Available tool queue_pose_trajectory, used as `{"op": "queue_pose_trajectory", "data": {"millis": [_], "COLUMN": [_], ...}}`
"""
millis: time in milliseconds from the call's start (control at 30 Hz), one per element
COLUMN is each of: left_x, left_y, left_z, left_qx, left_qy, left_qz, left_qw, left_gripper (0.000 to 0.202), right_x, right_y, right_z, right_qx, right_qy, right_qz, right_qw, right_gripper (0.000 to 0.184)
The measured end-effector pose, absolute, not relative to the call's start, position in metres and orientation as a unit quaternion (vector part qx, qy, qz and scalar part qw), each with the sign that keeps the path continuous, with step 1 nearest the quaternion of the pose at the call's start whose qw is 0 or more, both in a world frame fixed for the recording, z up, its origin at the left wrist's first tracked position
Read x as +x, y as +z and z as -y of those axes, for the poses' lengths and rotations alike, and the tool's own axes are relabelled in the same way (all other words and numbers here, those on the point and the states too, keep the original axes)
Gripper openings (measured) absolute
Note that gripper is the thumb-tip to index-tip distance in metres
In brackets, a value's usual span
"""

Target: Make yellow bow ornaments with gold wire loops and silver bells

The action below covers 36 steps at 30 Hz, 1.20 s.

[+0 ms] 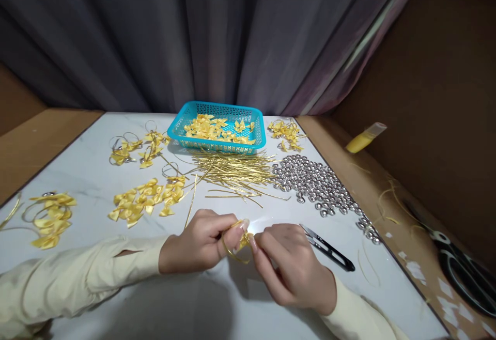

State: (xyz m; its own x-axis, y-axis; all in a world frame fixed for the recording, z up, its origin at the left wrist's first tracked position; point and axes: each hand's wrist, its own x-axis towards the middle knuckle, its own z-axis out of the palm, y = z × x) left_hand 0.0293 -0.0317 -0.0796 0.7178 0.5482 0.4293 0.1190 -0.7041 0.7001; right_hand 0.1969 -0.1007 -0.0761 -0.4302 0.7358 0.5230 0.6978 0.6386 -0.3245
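Close to the table's front, my left hand (pixel 205 241) is closed, thumb and fingers pinching a yellow ribbon bow (pixel 245 238). A gold cord (pixel 234 257) curves in a loop below these fingertips. My right hand (pixel 296 265) is closed too, its thumb and index finger pinched at the right side of the same bow. Fingers hide part of the bow, and whether a bell is on it I cannot tell. Just beyond both hands lies a pile of cut gold cords (pixel 232 169). Right of my right hand rest black thread snips (pixel 329 249).
A blue basket (pixel 217 147) of yellow bows stands at the back. Silver bells (pixel 313 180) spread along the right. Loose bows (pixel 143 198) and looped bows (pixel 52 218) lie left. Black-handled scissors (pixel 461 273) and paper scraps are beyond the right edge.
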Motion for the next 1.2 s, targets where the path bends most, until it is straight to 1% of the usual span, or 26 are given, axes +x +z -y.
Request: {"op": "queue_pose_trajectory", "data": {"millis": [167, 367, 500, 567, 633, 733, 800, 867, 1000, 1200], "left_x": [0.030, 0.030, 0.030, 0.031, 0.031, 0.031, 0.031, 0.030, 0.030, 0.032], "left_y": [-0.080, -0.081, -0.083, -0.084, -0.086, -0.089, -0.091, -0.092, -0.090, -0.086], "left_z": [0.032, 0.033, 0.033, 0.032, 0.032, 0.031, 0.031, 0.030, 0.030, 0.031], "left_qx": [0.863, 0.865, 0.863, 0.862, 0.860, 0.861, 0.865, 0.868, 0.864, 0.835], "left_qy": [0.336, 0.327, 0.331, 0.336, 0.344, 0.340, 0.328, 0.310, 0.279, 0.225], "left_qz": [-0.195, -0.221, -0.222, -0.217, -0.213, -0.205, -0.188, -0.174, -0.174, -0.219], "left_qw": [0.324, 0.308, 0.309, 0.311, 0.311, 0.318, 0.331, 0.347, 0.382, 0.451], "left_gripper": [0.035, 0.036, 0.035, 0.035, 0.035, 0.035, 0.034, 0.033, 0.032, 0.027], "right_x": [0.198, 0.195, 0.197, 0.200, 0.204, 0.210, 0.211, 0.210, 0.207, 0.203], "right_y": [-0.074, -0.074, -0.072, -0.068, -0.064, -0.060, -0.060, -0.062, -0.067, -0.073], "right_z": [0.101, 0.100, 0.101, 0.101, 0.101, 0.100, 0.098, 0.095, 0.092, 0.092], "right_qx": [-0.429, -0.425, -0.417, -0.407, -0.405, -0.443, -0.461, -0.457, -0.448, -0.463], "right_qy": [0.054, 0.043, 0.072, 0.094, 0.116, 0.132, 0.138, 0.150, 0.156, 0.099], "right_qz": [0.851, 0.865, 0.873, 0.871, 0.856, 0.808, 0.793, 0.805, 0.830, 0.842], "right_qw": [0.298, 0.264, 0.243, 0.258, 0.299, 0.365, 0.374, 0.348, 0.292, 0.259], "right_gripper": [0.022, 0.024, 0.025, 0.026, 0.028, 0.027, 0.025, 0.025, 0.032, 0.032]}}
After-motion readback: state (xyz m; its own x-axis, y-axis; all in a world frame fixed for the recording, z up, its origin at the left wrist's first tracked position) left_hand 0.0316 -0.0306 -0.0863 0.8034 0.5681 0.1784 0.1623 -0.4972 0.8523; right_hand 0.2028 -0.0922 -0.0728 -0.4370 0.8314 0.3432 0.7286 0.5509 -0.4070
